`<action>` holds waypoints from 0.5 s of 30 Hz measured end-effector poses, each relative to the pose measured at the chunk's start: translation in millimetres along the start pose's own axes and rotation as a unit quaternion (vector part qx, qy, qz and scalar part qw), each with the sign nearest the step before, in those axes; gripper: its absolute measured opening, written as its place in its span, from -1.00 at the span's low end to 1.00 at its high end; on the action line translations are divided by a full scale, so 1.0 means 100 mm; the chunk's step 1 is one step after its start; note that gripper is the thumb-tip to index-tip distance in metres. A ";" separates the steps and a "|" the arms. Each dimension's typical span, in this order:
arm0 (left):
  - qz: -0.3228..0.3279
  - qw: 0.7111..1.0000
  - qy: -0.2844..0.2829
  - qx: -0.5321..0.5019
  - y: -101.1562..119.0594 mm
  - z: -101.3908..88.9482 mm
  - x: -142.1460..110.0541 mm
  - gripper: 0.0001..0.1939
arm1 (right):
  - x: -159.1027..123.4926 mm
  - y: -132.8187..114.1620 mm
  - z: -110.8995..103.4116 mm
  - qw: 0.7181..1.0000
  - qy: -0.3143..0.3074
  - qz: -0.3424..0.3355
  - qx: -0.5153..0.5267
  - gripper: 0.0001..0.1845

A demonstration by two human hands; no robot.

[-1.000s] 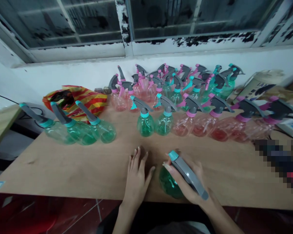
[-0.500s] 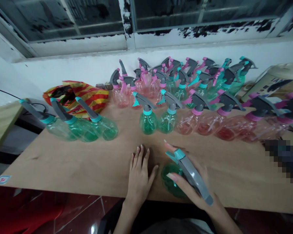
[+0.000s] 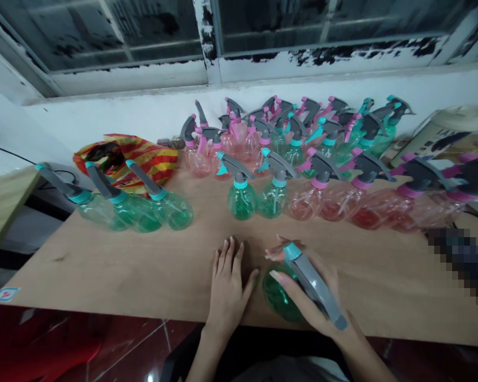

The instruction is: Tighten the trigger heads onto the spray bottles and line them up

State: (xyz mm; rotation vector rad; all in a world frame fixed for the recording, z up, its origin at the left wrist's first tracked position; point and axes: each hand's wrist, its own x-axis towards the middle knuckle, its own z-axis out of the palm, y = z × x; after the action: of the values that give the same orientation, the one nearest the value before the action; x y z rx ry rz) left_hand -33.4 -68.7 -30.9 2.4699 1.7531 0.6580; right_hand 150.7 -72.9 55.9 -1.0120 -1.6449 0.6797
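Observation:
My right hand point(image 3: 325, 278) is shut on a green plastic spray bottle point(image 3: 279, 296), its fingers wrapped around the grey trigger head point(image 3: 314, 284) with the teal collar. The bottle lies tilted with its green body low against the wooden table top point(image 3: 103, 265). My left hand point(image 3: 228, 281) rests flat and palm down on the wood just left of that bottle, its fingers spread and holding nothing. Several pink and green spray bottles point(image 3: 242, 200) stand in rows beyond my hands.
Three green spray bottles point(image 3: 135, 209) lie on their sides at the left, before a striped red-and-yellow bag point(image 3: 151, 164). Pink bottles point(image 3: 366, 207) lie towards the right. A white wall and window frame bound the far table edge. A pixelated patch covers the right.
My right hand has shifted its grip, with its fingers closing more around the trigger head, and the bottle has turned slightly. My left hand stays flat, and the view has moved a little.

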 end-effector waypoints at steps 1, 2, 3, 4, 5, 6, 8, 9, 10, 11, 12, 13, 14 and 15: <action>0.000 1.000 0.003 0.002 0.00 0.00 0.00 -0.45 | 0.00 -0.01 0.00 1.000 0.001 0.004 0.002 -0.82; 0.000 1.000 0.006 0.005 0.00 0.00 0.00 -0.45 | 0.00 -0.01 0.00 1.000 0.000 0.007 0.001 -0.83; 0.000 1.000 0.009 0.008 0.01 0.00 0.00 -0.46 | 0.00 -0.01 0.00 1.000 -0.002 0.009 -0.003 -0.84; -0.001 1.000 0.011 0.010 0.01 0.00 0.00 -0.47 | 0.00 -0.02 -0.01 1.000 -0.004 0.009 -0.008 -0.83; -0.001 1.000 0.013 0.012 0.01 0.00 0.00 -0.48 | 0.00 -0.01 -0.01 1.000 -0.006 0.008 -0.013 -0.81; -0.001 1.000 0.013 0.014 0.01 0.01 0.00 -0.48 | 0.00 -0.01 -0.01 1.000 -0.011 0.006 -0.017 -0.78; 0.000 1.000 0.013 0.016 0.01 0.01 0.00 -0.49 | 0.00 0.00 -0.01 1.000 -0.017 0.000 -0.012 -0.77; 0.000 1.000 0.014 0.015 0.01 0.02 0.00 -0.49 | 0.00 0.01 -0.01 1.000 -0.019 -0.006 -0.006 -0.77; 0.000 1.000 0.015 0.013 0.01 0.02 0.00 -0.48 | -0.01 0.02 -0.01 1.000 -0.022 -0.013 -0.002 -0.77; 0.000 1.000 0.015 0.011 0.01 0.02 0.00 -0.47 | -0.01 0.03 0.00 1.000 -0.023 -0.015 0.001 -0.75; 0.000 1.000 0.015 0.008 0.01 0.02 0.00 -0.47 | -0.02 0.04 0.01 1.000 -0.021 -0.014 0.006 -0.70; 0.000 1.000 0.015 0.005 0.01 0.02 0.00 -0.46 | -0.03 0.05 0.03 1.000 -0.014 -0.007 0.016 -0.61; 0.000 1.000 0.015 0.003 0.01 0.02 0.00 -0.46 | -0.04 0.05 0.04 0.999 -0.005 0.003 0.032 -0.50; 0.000 1.000 0.014 0.001 0.01 0.02 0.00 -0.46 | -0.05 0.06 0.06 0.999 0.006 0.014 0.051 -0.38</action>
State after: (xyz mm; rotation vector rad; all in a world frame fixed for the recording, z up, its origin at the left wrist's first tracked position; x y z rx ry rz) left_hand -32.0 -68.3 -32.4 2.4731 1.7651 0.6952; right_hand 147.7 -74.3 46.3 -0.9656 -1.5725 0.7674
